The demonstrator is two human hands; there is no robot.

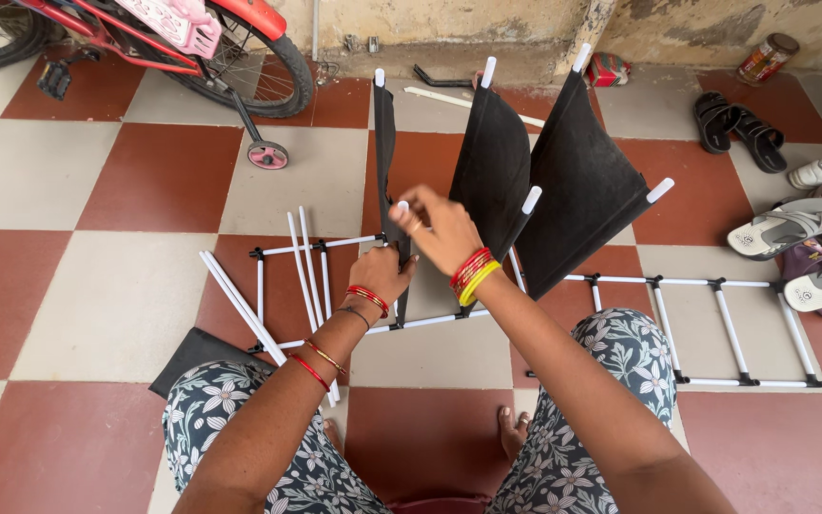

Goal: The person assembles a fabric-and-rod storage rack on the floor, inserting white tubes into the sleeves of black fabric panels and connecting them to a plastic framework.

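My left hand (381, 271) grips the lower part of a white tube that carries a black fabric panel (384, 162). My right hand (441, 228) pinches the top end of that tube (402, 206). Two more black fabric panels (493, 162) (582, 190) stand upright on white tubes to the right. All three rise from a white tube frame with black connectors (430, 322) lying on the checkered floor. My knees in floral trousers frame the bottom of the view.
Loose white tubes (240, 305) lie at the left by a folded black cloth (192, 354). A ladder-like tube frame (730, 328) lies at the right. Sandals and shoes (787, 228) sit far right; a red bicycle (192, 48) stands behind.
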